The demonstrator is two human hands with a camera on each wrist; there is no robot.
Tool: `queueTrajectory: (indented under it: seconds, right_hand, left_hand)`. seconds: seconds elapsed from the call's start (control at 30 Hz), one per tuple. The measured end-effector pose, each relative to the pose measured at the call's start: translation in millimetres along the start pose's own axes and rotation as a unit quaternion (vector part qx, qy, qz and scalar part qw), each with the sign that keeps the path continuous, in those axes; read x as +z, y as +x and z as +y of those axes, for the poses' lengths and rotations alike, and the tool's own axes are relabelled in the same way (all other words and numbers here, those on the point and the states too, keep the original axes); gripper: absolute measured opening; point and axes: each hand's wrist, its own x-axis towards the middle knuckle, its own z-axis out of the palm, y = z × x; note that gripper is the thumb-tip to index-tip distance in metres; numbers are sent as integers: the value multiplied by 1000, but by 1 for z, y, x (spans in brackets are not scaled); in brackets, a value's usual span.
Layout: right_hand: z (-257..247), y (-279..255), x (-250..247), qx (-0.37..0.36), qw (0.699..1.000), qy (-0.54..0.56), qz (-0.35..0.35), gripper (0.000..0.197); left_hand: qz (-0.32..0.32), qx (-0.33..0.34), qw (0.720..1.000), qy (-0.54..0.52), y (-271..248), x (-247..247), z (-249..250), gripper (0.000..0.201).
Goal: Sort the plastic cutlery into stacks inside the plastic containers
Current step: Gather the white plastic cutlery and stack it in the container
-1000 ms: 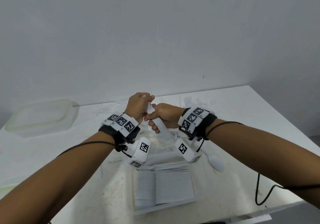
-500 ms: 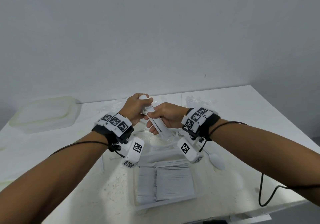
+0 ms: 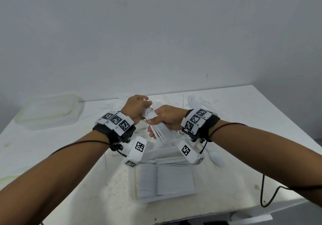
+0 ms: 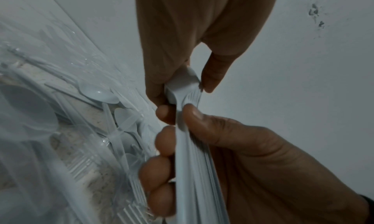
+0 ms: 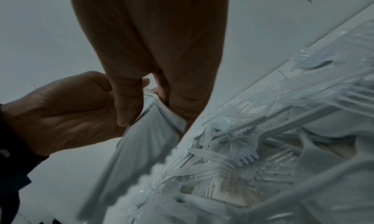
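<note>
A bundle of white plastic forks [image 3: 157, 130] is held up over the table between both hands. My left hand [image 3: 139, 108] pinches the fork heads [image 4: 182, 86] at the far end. My right hand [image 3: 165, 120] wraps its thumb and fingers round the handles [image 4: 198, 171], which fan out toward me. The right wrist view shows the same grip, my right hand [image 5: 153, 109] over the fanned bundle [image 5: 141, 147] and my left hand [image 5: 60, 115] beside it. Below the wrists, a clear plastic container [image 3: 134, 186] holds a neat stack of white cutlery [image 3: 165, 179].
A loose heap of clear and white cutlery [image 3: 195, 101] lies at the back of the white table [image 3: 244, 120]; it also shows as a tangled pile [image 5: 263, 147]. A cloudy plastic container [image 3: 48, 111] sits back left. A single spoon [image 3: 217, 158] lies right of the stack. A black cable [image 3: 264, 195] hangs front right.
Both hands have risen a little with the bundle. The handles, tight together before, now fan out below my right hand, and my left hand has closed over the heads.
</note>
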Motion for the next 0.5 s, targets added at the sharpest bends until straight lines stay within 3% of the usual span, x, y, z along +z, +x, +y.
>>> queueTrajectory:
  seconds: [0.3,0.5]
  right_hand:
    - [0,-11,3,1,998,63,-17,9]
    - [3,-19,3,-3,998,57,-8,11]
  left_hand:
    - [-26,-11,1000,10,-15,0,-1,5]
    - [-29,33,999,-33,-22,-14,-9,31]
